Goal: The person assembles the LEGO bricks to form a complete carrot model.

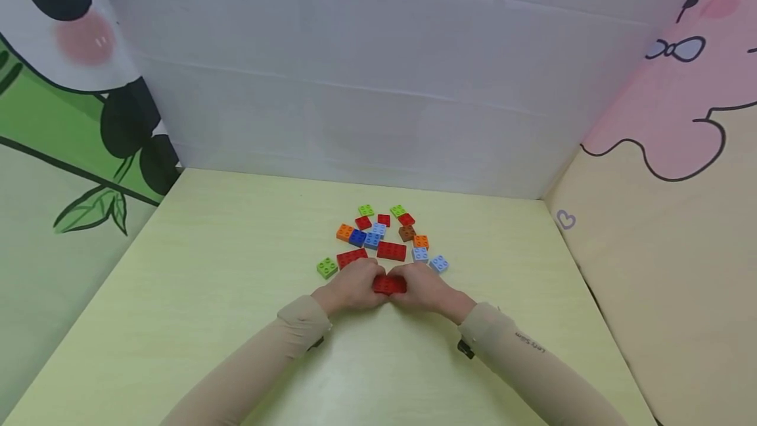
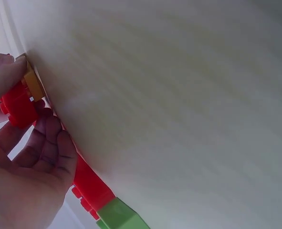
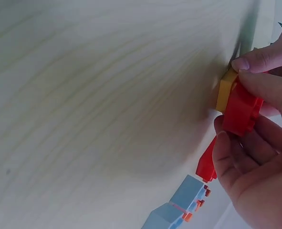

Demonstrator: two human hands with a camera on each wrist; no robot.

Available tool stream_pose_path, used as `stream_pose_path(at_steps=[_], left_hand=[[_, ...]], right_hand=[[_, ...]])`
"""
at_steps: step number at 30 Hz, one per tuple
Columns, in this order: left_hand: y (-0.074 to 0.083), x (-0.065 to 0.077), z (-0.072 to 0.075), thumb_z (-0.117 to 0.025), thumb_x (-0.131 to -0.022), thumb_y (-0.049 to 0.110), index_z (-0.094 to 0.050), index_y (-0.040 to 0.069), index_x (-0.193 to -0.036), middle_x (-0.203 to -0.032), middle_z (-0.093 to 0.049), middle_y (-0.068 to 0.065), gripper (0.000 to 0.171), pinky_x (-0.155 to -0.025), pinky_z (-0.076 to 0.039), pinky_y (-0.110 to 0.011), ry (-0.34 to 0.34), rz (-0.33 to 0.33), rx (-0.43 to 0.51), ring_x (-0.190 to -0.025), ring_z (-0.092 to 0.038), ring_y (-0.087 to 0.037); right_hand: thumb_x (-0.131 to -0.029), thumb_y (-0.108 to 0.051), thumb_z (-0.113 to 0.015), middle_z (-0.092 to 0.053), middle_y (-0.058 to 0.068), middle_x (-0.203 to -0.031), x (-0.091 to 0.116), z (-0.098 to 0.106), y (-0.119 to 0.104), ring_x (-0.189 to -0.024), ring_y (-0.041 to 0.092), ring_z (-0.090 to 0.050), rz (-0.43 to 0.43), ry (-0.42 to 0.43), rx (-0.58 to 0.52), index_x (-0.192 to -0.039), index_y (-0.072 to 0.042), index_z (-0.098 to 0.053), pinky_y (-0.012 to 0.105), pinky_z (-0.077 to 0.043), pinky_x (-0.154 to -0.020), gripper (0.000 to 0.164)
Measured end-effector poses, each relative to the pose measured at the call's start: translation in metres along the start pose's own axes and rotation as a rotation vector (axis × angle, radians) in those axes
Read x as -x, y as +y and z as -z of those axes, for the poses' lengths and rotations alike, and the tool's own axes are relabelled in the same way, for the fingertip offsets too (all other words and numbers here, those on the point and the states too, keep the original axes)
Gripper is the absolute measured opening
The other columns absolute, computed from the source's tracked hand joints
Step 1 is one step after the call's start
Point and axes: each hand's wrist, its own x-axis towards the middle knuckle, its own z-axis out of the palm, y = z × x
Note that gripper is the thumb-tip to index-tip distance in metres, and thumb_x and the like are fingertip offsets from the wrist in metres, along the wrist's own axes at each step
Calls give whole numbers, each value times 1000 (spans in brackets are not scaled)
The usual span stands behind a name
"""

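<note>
Plainly, both hands are at work on one red brick [image 1: 389,284], which sits between the left and right edges of the tabletop [image 1: 177,307], closer to the near edge than the scattered bricks. Left hand [image 1: 353,284]: fingers and thumb clamped on the brick's left end. Right hand [image 1: 424,286]: the same grip on its right end, the two hands nearly meeting. From the wrists, a yellow-orange brick [image 3: 225,90] shows against the red one, on its tabletop side; whether the two are fully pressed together, cannot tell.

Just beyond the left hand, toward the far edge: a long red brick [image 1: 351,257], partly covered by that hand, with a lime brick [image 1: 327,267] beside it toward the left edge. Ahead of the grip, another long red brick [image 1: 391,250]. Toward the right edge, two pale blue bricks [image 1: 439,263] and, just past them, an orange brick [image 1: 420,241] and a brown brick [image 1: 407,233].

Farther off: a dark blue brick [image 1: 357,237] among blues and orange, then small reds, and two lime ones nearest the far edge. White backdrop [image 1: 355,71] rises behind that edge. Beige sleeves [image 1: 254,360], cuffs at the wrists.
</note>
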Motion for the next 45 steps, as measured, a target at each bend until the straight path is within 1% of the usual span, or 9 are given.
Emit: stream_pose_path(at_steps=[4, 7, 15, 20, 24, 32, 38, 45], left_hand=[[1, -1, 0, -75, -80, 41, -67, 17, -87, -76, -53, 8, 25, -65, -43, -26, -10, 13, 9, -74, -50, -12], [2, -1, 1, -75, -80, 39, -67, 17, -86, -77, -52, 8, 24, -65, -43, -26, -11, 16, -4, -74, -50, -12], [3, -3, 5, -76, -78, 31, -61, 17, -82, -77, -53, 6, 21, -61, -45, -25, -41, 29, 32, -71, -52, -13], [3, -3, 4, -77, -75, 30, -61, 17, -84, -75, -53, 6, 22, -60, -45, -25, -37, 24, 27, -70, -52, -13], [2, -4, 4, -77, -75, 30, -61, 17, -83, -74, -53, 6, 23, -60, -45, -25, -38, 21, 19, -69, -52, -13], [1, -5, 2, -77, -75, 30, -62, 17, -82, -73, -53, 6, 20, -58, -45, -25, -40, 3, 10, -68, -51, -13], [-1, -6, 1, -77, -76, 31, -62, 17, -83, -73, -53, 7, 22, -59, -45, -25, -41, 1, 24, -69, -51, -12], [-1, -5, 1, -75, -78, 30, -59, 19, -76, -69, -53, 6, 20, -56, -43, -25, -38, -11, 35, -64, -51, -12]], right_hand=[[-81, -26, -78, -64, -11, -90, 0, 1, 1, -80, 9, -56, -12, -3, -26, -110, -13, -70, 24, -47, -72, 32], [-81, -24, -78, -64, -10, -91, -1, 2, 1, -81, 10, -56, -13, -5, -29, -111, -12, -69, 24, -47, -72, 34], [-78, -19, -80, -64, -8, -90, -2, 3, -2, -79, 11, -55, -6, 3, 0, -112, -11, -68, 23, -47, -70, 37], [-76, -20, -81, -64, -9, -89, -1, 2, -3, -78, 11, -55, -33, 0, 21, -111, -13, -68, 23, -47, -70, 38], [-78, -21, -80, -65, -9, -90, -2, 2, -2, -79, 10, -55, -32, -2, 30, -112, -13, -69, 23, -47, -72, 37], [-80, -23, -79, -66, -8, -93, -1, 4, -1, -78, 10, -56, -10, -27, 9, -114, -12, -69, 23, -47, -71, 37], [-79, -26, -80, -65, -9, -89, 0, 2, -2, -76, 9, -55, -6, -1, 10, -113, -12, -70, 22, -47, -68, 38], [-79, -23, -80, -65, -8, -91, 3, -4, -3, -78, 9, -55, 7, 51, 13, -113, -11, -69, 23, -47, -70, 38]])
